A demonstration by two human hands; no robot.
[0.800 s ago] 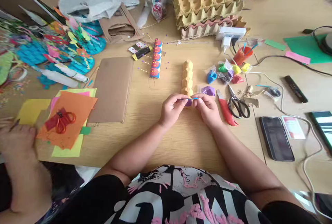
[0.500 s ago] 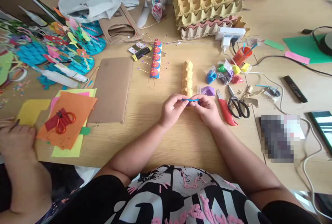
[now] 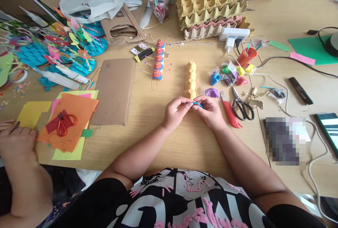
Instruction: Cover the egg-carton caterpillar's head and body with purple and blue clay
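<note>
A thin blue strip point(image 3: 197, 104), which looks like soft modelling clay, runs between my two hands. My left hand point(image 3: 175, 111) pinches its left end between thumb and fingertips. My right hand point(image 3: 212, 112) has closed its fingertips on the other end. Just beyond the fingers lies a yellow strip of egg carton point(image 3: 190, 76), its near end hidden by my hands. To the right rests a packet of purple clay point(image 3: 212, 92). Further off stands a finished-looking caterpillar point(image 3: 158, 60) of red and blue carton bumps with purple-tipped sticks.
On the right lie a red-handled knife point(image 3: 231, 113), black scissors point(image 3: 241, 110), several clay packets point(image 3: 215, 78) and an orange cup point(image 3: 246, 57). Egg trays point(image 3: 211, 13) are stacked behind. Cardboard point(image 3: 113, 90) and coloured sheets point(image 3: 79, 115) lie left, near another person's hand point(image 3: 18, 140).
The blue strip was nearly straight and now bends downward at its right end. My right fingers have shifted slightly around it; my left hand has hardly moved.
</note>
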